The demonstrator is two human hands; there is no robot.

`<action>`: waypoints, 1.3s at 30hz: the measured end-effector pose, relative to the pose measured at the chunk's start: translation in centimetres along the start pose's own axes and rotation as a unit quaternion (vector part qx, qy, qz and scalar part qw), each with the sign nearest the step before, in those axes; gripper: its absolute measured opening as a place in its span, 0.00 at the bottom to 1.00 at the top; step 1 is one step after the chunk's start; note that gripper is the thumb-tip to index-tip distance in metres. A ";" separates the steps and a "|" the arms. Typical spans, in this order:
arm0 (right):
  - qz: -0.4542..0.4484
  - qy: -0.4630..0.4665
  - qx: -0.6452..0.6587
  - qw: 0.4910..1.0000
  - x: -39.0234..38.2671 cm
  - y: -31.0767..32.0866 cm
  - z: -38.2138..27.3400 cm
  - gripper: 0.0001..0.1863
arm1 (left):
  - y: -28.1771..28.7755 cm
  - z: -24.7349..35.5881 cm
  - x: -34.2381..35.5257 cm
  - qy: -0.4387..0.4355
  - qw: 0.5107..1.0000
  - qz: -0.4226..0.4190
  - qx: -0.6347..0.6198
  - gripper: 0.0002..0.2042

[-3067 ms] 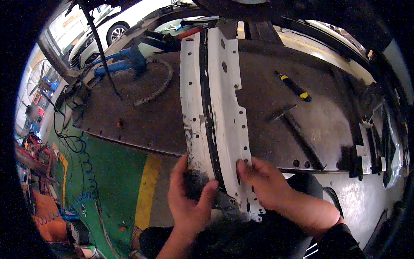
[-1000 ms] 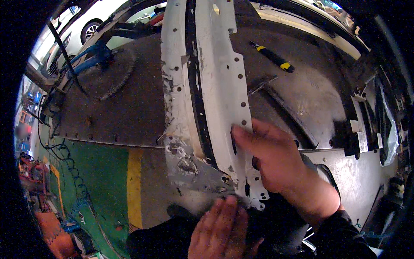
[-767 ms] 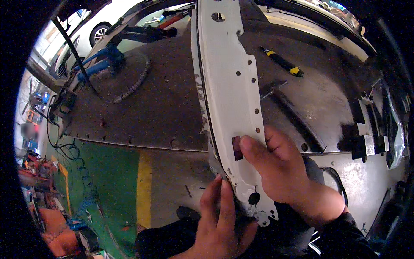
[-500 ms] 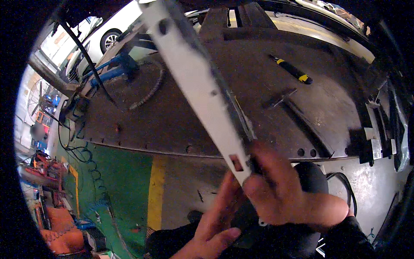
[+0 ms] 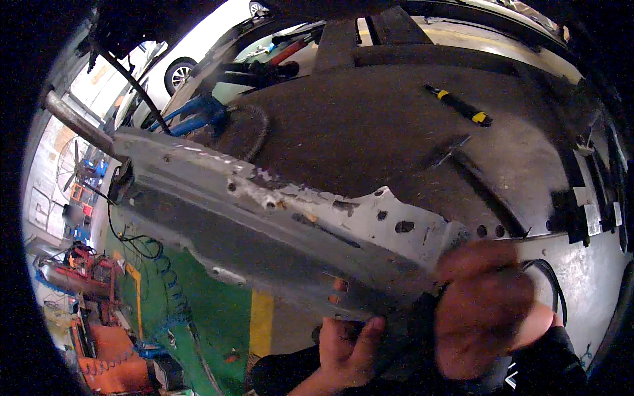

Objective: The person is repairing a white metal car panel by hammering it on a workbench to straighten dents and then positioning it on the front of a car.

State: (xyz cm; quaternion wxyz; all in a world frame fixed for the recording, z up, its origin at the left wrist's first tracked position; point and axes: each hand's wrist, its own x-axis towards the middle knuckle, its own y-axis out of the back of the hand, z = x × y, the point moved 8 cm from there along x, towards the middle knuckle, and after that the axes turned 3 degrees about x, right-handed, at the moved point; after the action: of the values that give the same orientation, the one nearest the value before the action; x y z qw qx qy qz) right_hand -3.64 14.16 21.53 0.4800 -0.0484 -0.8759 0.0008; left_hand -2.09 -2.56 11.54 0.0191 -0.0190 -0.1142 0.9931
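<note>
Our right hand is blurred at the near end of the long metal panel; we cannot tell whether its fingers are closed; our left hand curls at the lower edge, its grip also unclear; the panel, which pointed away from us with its white face up half a second ago, now slants to the left across the near edge of the worktop, grey side showing; that puts its scraped edge in our view; beyond, the hammer and yellow-black knife lie where they were.
</note>
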 end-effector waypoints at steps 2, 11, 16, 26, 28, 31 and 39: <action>0.092 -0.049 0.000 0.995 0.4 2.0 1.4 0.26 | 0.8 -0.4 -0.2 0.001 1.000 0.019 -0.009 0.37; -0.060 -0.277 0.171 0.944 0.1 -0.7 6.2 0.33 | 2.0 -0.4 0.0 0.017 0.993 0.111 -0.048 0.39; -0.176 -0.263 0.153 0.936 -1.0 -1.2 5.4 0.26 | 1.1 -0.5 0.4 0.051 0.995 0.070 -0.045 0.41; -0.042 -0.229 -0.126 0.964 -2.0 1.6 7.0 0.14 | 1.9 -1.6 0.1 0.083 0.985 0.054 -0.140 0.40; -0.089 -0.302 -0.056 0.948 -1.3 1.3 8.1 0.15 | 3.9 -2.4 1.6 0.044 0.973 0.005 -0.225 0.42; -0.153 -0.309 -0.029 0.938 -0.8 0.3 8.4 0.15 | 6.0 0.4 2.6 -0.002 0.944 0.099 -0.316 0.41; -0.201 -0.298 -0.114 0.926 -1.2 -0.2 10.5 0.12 | 9.8 -1.7 3.7 0.026 0.931 0.225 -0.287 0.26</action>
State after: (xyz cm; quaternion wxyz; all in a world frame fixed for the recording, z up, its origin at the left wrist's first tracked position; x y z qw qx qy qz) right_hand -11.83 14.30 14.87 0.1783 0.0769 -0.9640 -0.1818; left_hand -6.07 -11.61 7.56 -0.2077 -0.0747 -0.3864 0.8955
